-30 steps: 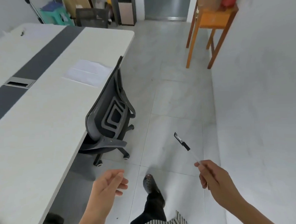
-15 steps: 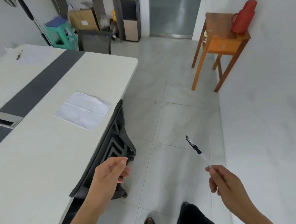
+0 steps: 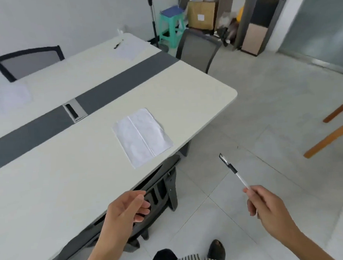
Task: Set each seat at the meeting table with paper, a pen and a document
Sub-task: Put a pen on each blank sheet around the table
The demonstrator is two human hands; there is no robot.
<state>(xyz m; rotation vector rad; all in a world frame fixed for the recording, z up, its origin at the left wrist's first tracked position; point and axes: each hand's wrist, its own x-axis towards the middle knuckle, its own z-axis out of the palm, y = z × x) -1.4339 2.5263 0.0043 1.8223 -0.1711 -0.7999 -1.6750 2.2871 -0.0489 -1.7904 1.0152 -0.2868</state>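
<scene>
Pen (image 3: 233,169) is pinched in your right hand (image 3: 270,210) at 4 o'clock, over the floor; your left hand (image 3: 125,209) is loosely curled and empty. On the table (image 3: 50,176), the near-seat sheets (image 3: 142,136) lack a pen; the far sheets (image 3: 127,49) at 12 o'clock already carry a second pen (image 3: 118,44).

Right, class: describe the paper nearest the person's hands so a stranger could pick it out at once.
Find the long white meeting table with a grey strip down its middle. On the near side of the strip, by the rounded corner, lies the paper. Unlike the two papers beyond the strip, it has a line down its middle.
</scene>
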